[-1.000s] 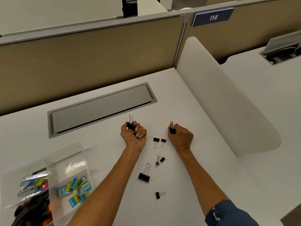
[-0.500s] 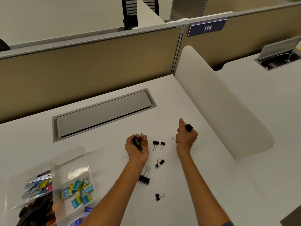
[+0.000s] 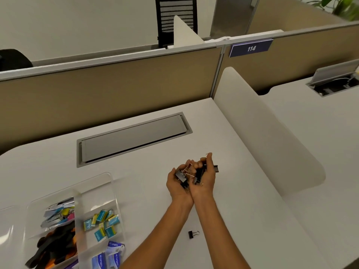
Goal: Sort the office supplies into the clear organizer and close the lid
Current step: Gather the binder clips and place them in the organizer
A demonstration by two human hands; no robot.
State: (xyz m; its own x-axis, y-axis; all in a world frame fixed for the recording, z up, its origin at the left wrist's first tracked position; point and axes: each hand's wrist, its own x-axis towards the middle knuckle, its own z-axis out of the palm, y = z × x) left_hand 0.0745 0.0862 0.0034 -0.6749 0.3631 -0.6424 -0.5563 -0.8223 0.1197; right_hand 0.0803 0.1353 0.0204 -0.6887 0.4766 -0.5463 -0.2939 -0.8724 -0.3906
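Observation:
My left hand [image 3: 177, 186] and my right hand [image 3: 206, 179] are pressed together, palms up, above the middle of the white desk [image 3: 242, 200]. Both cup a pile of black binder clips [image 3: 183, 176] with silver wire handles. One small black binder clip [image 3: 192, 234] lies alone on the desk, close to my right forearm. The clear organizer [image 3: 97, 188] sits open at the lower left. Its compartments hold staplers, small blue and yellow boxes, blue packets and black and orange items.
A grey cable hatch [image 3: 134, 138] is set into the desk beyond my hands. A curved white divider [image 3: 272, 136] stands along the right side, and tan partition panels [image 3: 108, 90] close off the back. A clear lid edge [image 3: 7, 226] shows at the far left.
My two hands have come together and gathered the loose clips from the desk into one cupped pile. Only one small clip is left lying near my right forearm.

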